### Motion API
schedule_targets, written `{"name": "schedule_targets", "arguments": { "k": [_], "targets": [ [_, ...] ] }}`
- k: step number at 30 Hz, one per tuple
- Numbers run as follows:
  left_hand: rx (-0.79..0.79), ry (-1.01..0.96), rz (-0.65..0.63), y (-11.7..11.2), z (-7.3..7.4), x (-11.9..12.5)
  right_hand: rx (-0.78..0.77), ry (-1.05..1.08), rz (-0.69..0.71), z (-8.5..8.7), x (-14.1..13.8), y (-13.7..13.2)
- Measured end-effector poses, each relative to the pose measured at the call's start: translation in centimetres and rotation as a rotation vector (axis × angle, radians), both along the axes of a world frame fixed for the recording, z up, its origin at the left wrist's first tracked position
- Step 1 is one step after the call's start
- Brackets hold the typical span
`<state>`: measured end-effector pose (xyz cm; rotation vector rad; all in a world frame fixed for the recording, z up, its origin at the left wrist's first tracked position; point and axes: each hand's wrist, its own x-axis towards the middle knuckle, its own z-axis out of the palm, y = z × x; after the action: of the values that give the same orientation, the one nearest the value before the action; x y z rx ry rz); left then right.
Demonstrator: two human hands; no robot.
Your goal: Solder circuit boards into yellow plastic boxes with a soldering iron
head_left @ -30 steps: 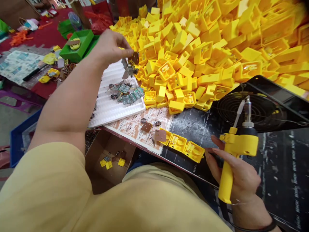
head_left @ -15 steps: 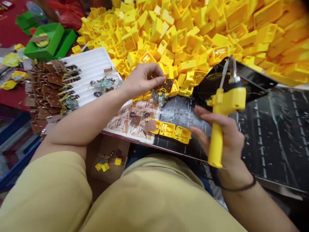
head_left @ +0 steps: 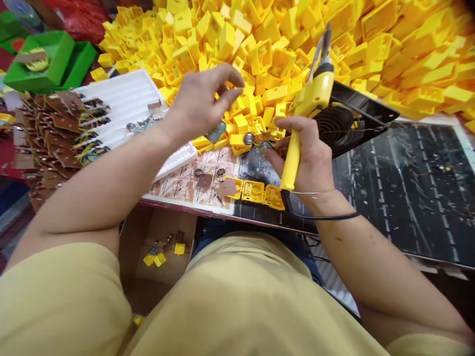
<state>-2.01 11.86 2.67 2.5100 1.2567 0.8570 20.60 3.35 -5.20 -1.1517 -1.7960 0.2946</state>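
My right hand (head_left: pixel 311 153) is wrapped round the grip of a yellow soldering gun (head_left: pixel 315 94), its metal tip pointing up and away. By that hand's thumb and fingertips is a small wired circuit board (head_left: pixel 266 146); a round silver disc (head_left: pixel 248 138) lies beside it. Raised over the front of the pile of yellow plastic cases (head_left: pixel 267 54) is my left hand (head_left: pixel 204 99). Its thumb and index finger are curled with a gap between the tips. Under its palm hangs a blurred green circuit board (head_left: pixel 217 132), and the other fingers are hidden.
Linked yellow cases (head_left: pixel 253 191) lie near the front edge beside brown boards (head_left: pixel 204 181). A white ridged tray (head_left: pixel 122 89) and stacked brown boards (head_left: pixel 55 133) stand left. A black fan (head_left: pixel 334 121) is behind my right hand. Below sits a cardboard box (head_left: pixel 156 277).
My left hand has lifted up and left, away from the wired board it pinched. My right hand has come left and up with the soldering gun, and its fingers now reach the wired board.
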Motion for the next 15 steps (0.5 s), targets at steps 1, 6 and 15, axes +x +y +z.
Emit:
{"name": "schedule_targets", "arguments": {
  "k": [1, 6, 15],
  "targets": [
    [0.026, 0.030, 0.020, 0.7, 0.5, -1.4, 0.018, -0.038, -0.002, -0.1, 0.2, 0.1],
    [0.052, 0.289, 0.343, 2.0, 1.2, -6.9, -0.042, -0.003, -0.042, -0.7, 0.7, 0.1],
    [-0.155, 0.128, -0.096, -4.2, -5.1, 1.6, 0.059, 0.095, -0.049, -1.2, 0.1, -0.2]
  ]
}}
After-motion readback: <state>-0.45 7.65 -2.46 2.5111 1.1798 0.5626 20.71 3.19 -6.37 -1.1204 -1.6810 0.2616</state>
